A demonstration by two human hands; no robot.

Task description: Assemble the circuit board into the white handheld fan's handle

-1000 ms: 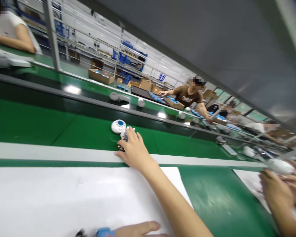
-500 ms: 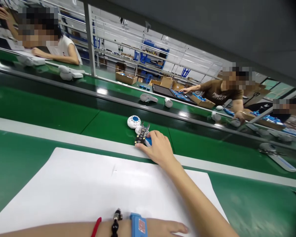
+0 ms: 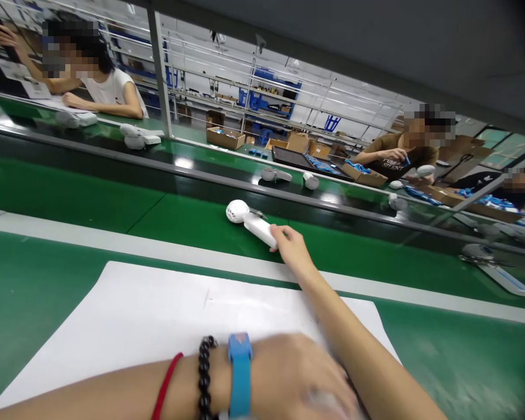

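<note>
On the far strip of green surface, my right hand (image 3: 292, 244) grips the handle end of a white handheld fan (image 3: 259, 228). The fan's round vented head points to the left, and a thin dark part sticks out beside the handle. My left hand (image 3: 304, 373) is low in front of me, over the white sheet (image 3: 157, 315) and beside my right forearm. Motion smears its fingers; a pale patch shows by them, and I cannot make out what it is. A blue wrist strap (image 3: 240, 373), a black bead bracelet and a red cord circle the left wrist.
Beyond a metal rail, a dark belt carries several white fan parts (image 3: 276, 174). Another fan (image 3: 496, 271) lies at the right. Co-workers sit across the line, near cardboard boxes (image 3: 225, 137) and blue parts. A grey post (image 3: 159, 76) and a shelf overhead frame the view.
The fan has turned over, so its white side replaces the circuit board and blue centre. My right hand has shifted slightly right along it. My left hand has risen and curled.
</note>
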